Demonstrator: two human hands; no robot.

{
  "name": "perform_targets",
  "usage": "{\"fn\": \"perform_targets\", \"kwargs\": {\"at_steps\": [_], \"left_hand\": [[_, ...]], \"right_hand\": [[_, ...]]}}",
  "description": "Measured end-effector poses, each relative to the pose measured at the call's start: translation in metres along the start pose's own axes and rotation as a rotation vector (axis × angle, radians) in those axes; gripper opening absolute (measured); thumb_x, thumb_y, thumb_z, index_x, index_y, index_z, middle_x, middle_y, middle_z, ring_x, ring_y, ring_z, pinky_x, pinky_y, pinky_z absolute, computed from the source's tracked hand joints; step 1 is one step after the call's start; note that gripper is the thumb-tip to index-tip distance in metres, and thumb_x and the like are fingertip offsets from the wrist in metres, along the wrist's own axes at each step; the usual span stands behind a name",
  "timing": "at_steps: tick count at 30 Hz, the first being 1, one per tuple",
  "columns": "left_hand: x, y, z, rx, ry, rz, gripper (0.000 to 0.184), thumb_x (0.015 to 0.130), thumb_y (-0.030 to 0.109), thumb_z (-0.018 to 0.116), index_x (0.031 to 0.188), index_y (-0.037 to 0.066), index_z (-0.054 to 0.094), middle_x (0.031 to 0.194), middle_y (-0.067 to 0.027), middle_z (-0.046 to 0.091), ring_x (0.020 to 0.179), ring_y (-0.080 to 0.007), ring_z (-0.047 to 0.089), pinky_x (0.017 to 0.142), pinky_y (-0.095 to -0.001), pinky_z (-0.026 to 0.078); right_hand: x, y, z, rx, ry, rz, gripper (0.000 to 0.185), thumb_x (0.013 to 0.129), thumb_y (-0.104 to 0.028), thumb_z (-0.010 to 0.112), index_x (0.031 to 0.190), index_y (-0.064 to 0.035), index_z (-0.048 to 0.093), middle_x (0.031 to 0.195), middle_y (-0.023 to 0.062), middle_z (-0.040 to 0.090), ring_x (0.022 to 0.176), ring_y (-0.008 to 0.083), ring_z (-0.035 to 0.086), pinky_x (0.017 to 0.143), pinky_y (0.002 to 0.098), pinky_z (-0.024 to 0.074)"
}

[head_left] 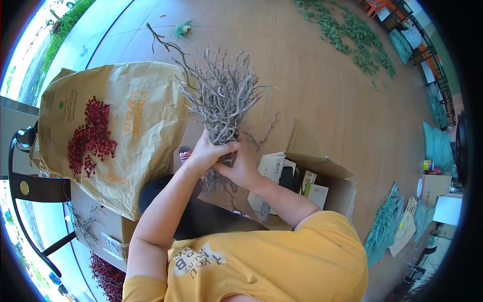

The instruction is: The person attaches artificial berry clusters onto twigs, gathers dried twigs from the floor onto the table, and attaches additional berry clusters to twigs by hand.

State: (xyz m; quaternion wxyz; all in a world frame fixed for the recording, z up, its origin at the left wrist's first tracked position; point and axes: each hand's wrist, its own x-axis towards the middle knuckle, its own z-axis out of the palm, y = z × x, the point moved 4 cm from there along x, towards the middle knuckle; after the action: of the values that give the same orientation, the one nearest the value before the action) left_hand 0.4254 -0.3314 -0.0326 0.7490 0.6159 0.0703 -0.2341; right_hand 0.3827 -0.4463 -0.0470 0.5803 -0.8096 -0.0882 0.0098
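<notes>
A thick bundle of grey-brown dry twigs [224,98] stands up from between my two hands, its branching tips spread away from me. My left hand [207,151] is wrapped round the lower part of the bundle, the thumb across its front. Just beside and slightly below it, my right hand [240,168] grips the same bundle near its base, with its fingers partly hidden. Twig ends show beneath the hands, above my dark trouser leg. One long twig [173,46] reaches out to the upper left.
Red berry sprigs [93,136] lie on a large brown paper sack [156,100] at the left. An open cardboard box [339,189] with small boxes is at my right. Green foliage [352,35] lies on the floor beyond, and teal bags [385,221] stand far right.
</notes>
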Motion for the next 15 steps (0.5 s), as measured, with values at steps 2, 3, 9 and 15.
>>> {"fn": "perform_targets", "kwargs": {"at_steps": [2,3,9,15], "left_hand": [[-0.008,0.002,-0.010,-0.015,0.006,-0.027,0.059,0.068,0.009,0.076,0.120,0.001,0.050,0.107,-0.0095,0.060,0.096,-0.0200,0.060,0.086,-0.0345,0.048],[-0.012,0.004,-0.014,-0.024,0.010,-0.039,0.054,0.068,0.008,0.075,0.117,0.001,0.053,0.105,-0.0088,0.061,0.094,-0.0193,0.060,0.085,-0.0342,0.048],[-0.036,0.044,-0.025,-0.170,0.057,0.111,0.045,0.070,0.005,0.070,0.112,0.000,0.058,0.101,-0.0081,0.063,0.089,-0.0184,0.061,0.081,-0.0327,0.049],[-0.062,0.096,-0.047,-0.325,0.087,0.162,0.053,0.069,0.007,0.072,0.117,0.001,0.052,0.102,-0.0121,0.062,0.088,-0.0251,0.063,0.075,-0.0397,0.055]], "right_hand": [[-0.002,-0.008,0.008,-0.005,-0.077,-0.052,0.115,0.069,-0.021,0.076,0.143,0.0064,-0.008,0.144,0.0300,0.020,0.133,0.0379,0.031,0.107,0.0383,0.0302],[-0.002,-0.016,0.008,0.026,-0.088,-0.076,0.115,0.070,-0.021,0.076,0.142,0.0068,-0.009,0.144,0.0300,0.019,0.134,0.0375,0.027,0.108,0.0383,0.0275],[0.004,-0.059,0.000,0.352,-0.231,-0.199,0.101,0.080,-0.016,0.067,0.145,0.0014,-0.007,0.148,0.0235,0.015,0.139,0.0319,0.020,0.111,0.0373,0.0204],[0.004,-0.086,-0.055,0.394,-0.233,-0.075,0.059,0.091,-0.010,0.056,0.143,-0.0042,0.029,0.145,0.0132,0.030,0.130,0.0225,0.037,0.100,0.0327,0.0379]]}}
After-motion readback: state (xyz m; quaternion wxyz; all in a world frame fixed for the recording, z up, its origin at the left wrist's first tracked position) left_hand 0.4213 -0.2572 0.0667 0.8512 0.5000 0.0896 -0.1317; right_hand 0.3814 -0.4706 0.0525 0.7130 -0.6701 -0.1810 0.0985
